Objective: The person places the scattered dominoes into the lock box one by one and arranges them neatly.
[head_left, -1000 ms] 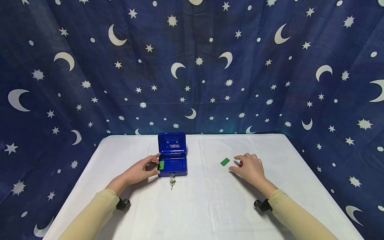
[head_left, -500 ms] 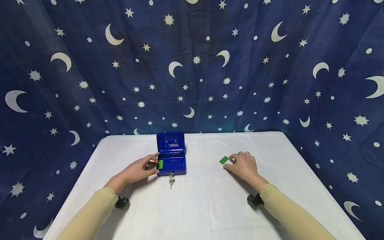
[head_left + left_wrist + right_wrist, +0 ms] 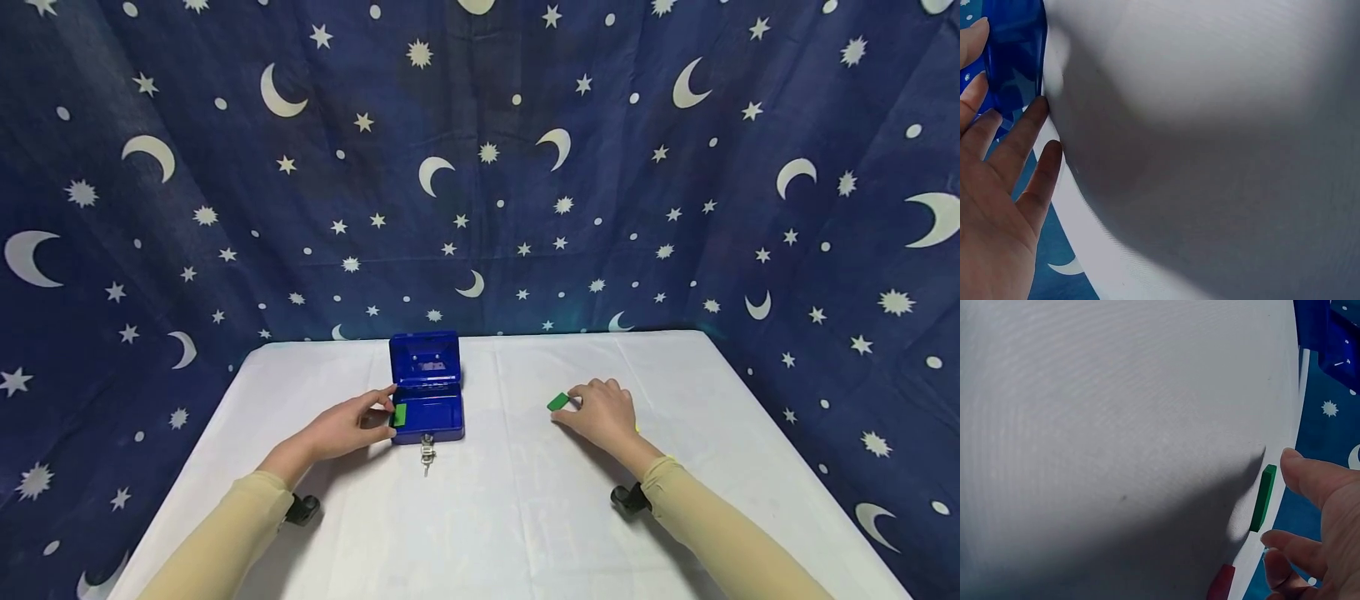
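Note:
A blue metal cash box stands with its lid raised. Inside at the left lies a light-green rectangular piece. My left hand rests at the box's left side, thumb by the front corner and index finger by the back; its other fingers extend loosely in the left wrist view. My right hand is over a green block on the white cloth. Thumb and index finger stand at either end of this block, with slight gaps in the right wrist view. A red block lies near it, hidden in the head view.
A lock with a key hangs at the box's front. Small yellow bits show beside the right wrist. The white-covered table ends at a dark blue curtain with moons and stars.
My right hand has moved left to the green block, off the red piece that showed beneath it. The left hand has stayed at the box. The view has shifted slightly.

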Action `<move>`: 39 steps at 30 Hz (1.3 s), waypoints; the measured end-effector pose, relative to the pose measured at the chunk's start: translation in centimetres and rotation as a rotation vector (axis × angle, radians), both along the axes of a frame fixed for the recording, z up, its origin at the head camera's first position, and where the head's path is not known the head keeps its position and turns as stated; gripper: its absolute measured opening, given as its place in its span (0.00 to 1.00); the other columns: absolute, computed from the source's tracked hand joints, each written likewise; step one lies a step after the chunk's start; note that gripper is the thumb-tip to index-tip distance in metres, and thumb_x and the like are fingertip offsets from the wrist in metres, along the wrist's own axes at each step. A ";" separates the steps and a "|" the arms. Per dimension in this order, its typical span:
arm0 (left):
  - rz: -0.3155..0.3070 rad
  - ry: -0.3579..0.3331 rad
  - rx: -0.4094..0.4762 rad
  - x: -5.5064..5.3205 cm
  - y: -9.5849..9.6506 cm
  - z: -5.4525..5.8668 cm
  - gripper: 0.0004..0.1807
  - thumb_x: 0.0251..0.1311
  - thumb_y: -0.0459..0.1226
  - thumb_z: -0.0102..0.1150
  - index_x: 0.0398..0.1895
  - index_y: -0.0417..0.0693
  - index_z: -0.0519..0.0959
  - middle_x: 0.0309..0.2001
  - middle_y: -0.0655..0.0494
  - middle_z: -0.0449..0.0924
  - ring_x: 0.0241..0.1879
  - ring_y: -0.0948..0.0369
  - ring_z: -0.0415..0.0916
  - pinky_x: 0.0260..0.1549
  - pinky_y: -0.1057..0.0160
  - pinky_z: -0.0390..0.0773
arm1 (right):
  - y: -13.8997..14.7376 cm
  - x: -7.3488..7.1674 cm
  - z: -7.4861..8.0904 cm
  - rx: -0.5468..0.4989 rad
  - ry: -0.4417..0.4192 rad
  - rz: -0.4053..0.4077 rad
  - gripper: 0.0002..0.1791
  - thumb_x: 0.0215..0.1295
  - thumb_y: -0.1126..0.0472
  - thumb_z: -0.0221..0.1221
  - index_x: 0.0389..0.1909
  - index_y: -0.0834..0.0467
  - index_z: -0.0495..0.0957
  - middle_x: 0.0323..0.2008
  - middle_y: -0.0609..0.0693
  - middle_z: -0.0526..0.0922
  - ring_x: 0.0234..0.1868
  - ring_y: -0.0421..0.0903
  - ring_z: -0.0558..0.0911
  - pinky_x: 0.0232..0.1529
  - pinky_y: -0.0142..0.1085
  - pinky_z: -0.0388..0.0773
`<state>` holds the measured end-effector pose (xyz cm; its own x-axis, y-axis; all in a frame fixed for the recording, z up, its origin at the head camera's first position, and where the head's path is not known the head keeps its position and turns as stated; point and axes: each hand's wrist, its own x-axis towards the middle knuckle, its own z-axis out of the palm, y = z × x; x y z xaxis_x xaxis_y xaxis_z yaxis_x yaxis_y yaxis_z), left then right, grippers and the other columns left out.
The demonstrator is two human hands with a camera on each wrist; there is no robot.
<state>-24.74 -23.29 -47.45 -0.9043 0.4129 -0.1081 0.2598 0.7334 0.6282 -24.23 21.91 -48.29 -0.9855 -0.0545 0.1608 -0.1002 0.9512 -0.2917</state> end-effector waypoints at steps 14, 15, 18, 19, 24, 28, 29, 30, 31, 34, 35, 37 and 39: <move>0.007 0.004 0.010 0.2 0.0 -0.1 0.20 0.62 0.56 0.67 0.50 0.59 0.74 0.78 0.62 0.58 0.63 0.58 0.76 0.63 0.42 0.69 | -0.2 -0.5 -0.6 -0.014 -0.029 -0.036 0.33 0.54 0.35 0.70 0.50 0.58 0.84 0.44 0.56 0.81 0.45 0.57 0.72 0.45 0.51 0.67; 0.008 0.004 0.013 0.2 0.0 -0.1 0.20 0.62 0.56 0.67 0.50 0.59 0.74 0.78 0.62 0.58 0.63 0.58 0.76 0.63 0.42 0.70 | -0.2 -0.6 -0.7 -0.015 -0.025 -0.038 0.33 0.54 0.35 0.70 0.49 0.58 0.85 0.44 0.56 0.81 0.45 0.57 0.72 0.45 0.51 0.67; 0.009 0.004 0.010 0.2 0.1 -0.1 0.20 0.62 0.56 0.67 0.50 0.60 0.74 0.78 0.62 0.58 0.63 0.59 0.76 0.63 0.43 0.70 | -0.2 -0.8 -0.8 -0.019 -0.015 -0.033 0.31 0.54 0.36 0.70 0.49 0.58 0.85 0.43 0.56 0.81 0.45 0.57 0.72 0.44 0.51 0.67; 0.008 0.002 0.011 0.2 0.1 -0.1 0.20 0.62 0.56 0.67 0.50 0.60 0.74 0.78 0.62 0.58 0.63 0.59 0.76 0.63 0.43 0.70 | -0.2 -0.8 -0.8 -0.021 -0.013 -0.033 0.31 0.54 0.37 0.70 0.48 0.57 0.85 0.42 0.55 0.81 0.45 0.57 0.72 0.44 0.50 0.66; 0.005 0.007 0.007 0.1 0.1 0.1 0.20 0.63 0.55 0.67 0.50 0.60 0.74 0.77 0.62 0.59 0.63 0.58 0.76 0.63 0.44 0.70 | -0.2 -1.1 -0.8 -0.038 -0.021 -0.008 0.27 0.54 0.41 0.71 0.50 0.54 0.86 0.38 0.51 0.79 0.42 0.54 0.71 0.41 0.48 0.65; 0.004 0.005 0.006 0.2 0.2 0.1 0.20 0.63 0.55 0.67 0.50 0.60 0.74 0.77 0.62 0.58 0.63 0.59 0.76 0.63 0.44 0.70 | -0.1 -1.6 -0.6 -0.041 -0.051 0.043 0.25 0.54 0.45 0.72 0.52 0.50 0.86 0.34 0.48 0.78 0.39 0.52 0.69 0.40 0.47 0.64; 0.006 0.003 0.004 0.2 0.2 0.1 0.20 0.63 0.55 0.67 0.50 0.60 0.74 0.77 0.63 0.58 0.63 0.59 0.76 0.63 0.44 0.70 | -0.1 -1.7 -0.5 -0.042 -0.064 0.056 0.25 0.54 0.46 0.72 0.53 0.50 0.86 0.34 0.47 0.78 0.39 0.51 0.69 0.40 0.46 0.64; 0.007 0.001 0.003 0.2 0.2 0.1 0.20 0.63 0.55 0.67 0.50 0.60 0.74 0.77 0.63 0.58 0.63 0.59 0.76 0.63 0.44 0.70 | 0.0 -1.9 -0.4 -0.040 -0.077 0.068 0.25 0.54 0.46 0.72 0.54 0.49 0.86 0.34 0.47 0.77 0.38 0.51 0.68 0.40 0.46 0.64; 0.010 0.000 0.000 0.1 0.2 0.1 0.20 0.62 0.55 0.68 0.50 0.60 0.74 0.77 0.63 0.58 0.63 0.59 0.76 0.63 0.44 0.70 | 0.1 -2.0 -0.3 -0.040 -0.089 0.080 0.25 0.54 0.46 0.72 0.54 0.48 0.85 0.34 0.46 0.77 0.38 0.50 0.68 0.40 0.46 0.64; 0.006 0.000 -0.002 0.1 0.1 0.1 0.20 0.63 0.55 0.67 0.50 0.59 0.74 0.77 0.62 0.58 0.63 0.58 0.76 0.63 0.43 0.70 | 0.4 -2.4 -0.2 -0.033 -0.114 0.119 0.28 0.55 0.44 0.73 0.56 0.48 0.84 0.33 0.45 0.76 0.38 0.49 0.68 0.42 0.47 0.63; 0.006 0.000 -0.002 0.1 0.1 0.1 0.20 0.62 0.55 0.67 0.50 0.59 0.74 0.77 0.63 0.58 0.63 0.58 0.76 0.63 0.43 0.70 | 0.5 -2.6 -0.1 -0.030 -0.116 0.129 0.28 0.54 0.43 0.73 0.56 0.49 0.84 0.33 0.44 0.76 0.38 0.49 0.68 0.42 0.47 0.62; 0.003 -0.001 0.001 0.1 0.1 0.1 0.20 0.62 0.55 0.68 0.51 0.59 0.74 0.77 0.62 0.58 0.63 0.58 0.76 0.63 0.44 0.70 | 0.8 -2.8 0.0 -0.025 -0.116 0.149 0.29 0.54 0.41 0.73 0.55 0.49 0.83 0.32 0.44 0.75 0.38 0.48 0.68 0.42 0.47 0.61; 0.004 -0.005 0.008 0.1 0.1 0.1 0.20 0.62 0.55 0.68 0.50 0.59 0.74 0.77 0.63 0.58 0.63 0.58 0.76 0.63 0.44 0.70 | 1.1 -3.0 0.1 -0.029 -0.119 0.164 0.29 0.53 0.40 0.73 0.54 0.49 0.83 0.32 0.43 0.75 0.38 0.48 0.68 0.42 0.47 0.60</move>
